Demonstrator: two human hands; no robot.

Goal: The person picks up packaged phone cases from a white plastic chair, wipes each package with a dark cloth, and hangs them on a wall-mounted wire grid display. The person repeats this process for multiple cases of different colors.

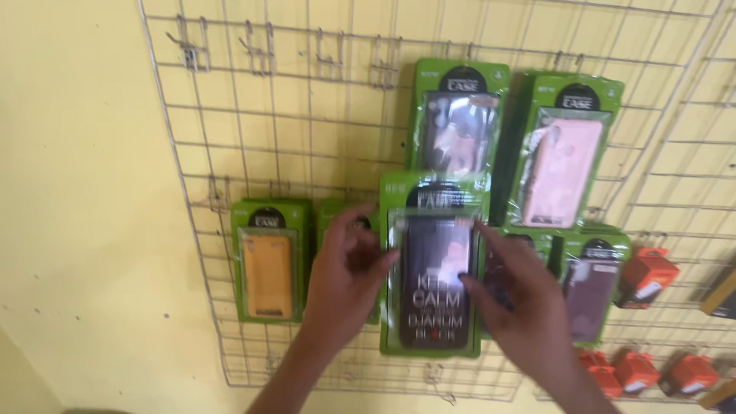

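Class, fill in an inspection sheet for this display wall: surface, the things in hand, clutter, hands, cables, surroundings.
Surface: white wire grid rack with hooks, on a yellow wall.
Things in hand: green-packaged dark phone case, held against the rack.
Clutter: orange case pack, pink case pack, dark case pack, purple case pack, small red boxes.
Hands: left hand on the pack's left edge; right hand on its right edge.
Cables: nothing seen.
Surroundings: second grid panel at right.
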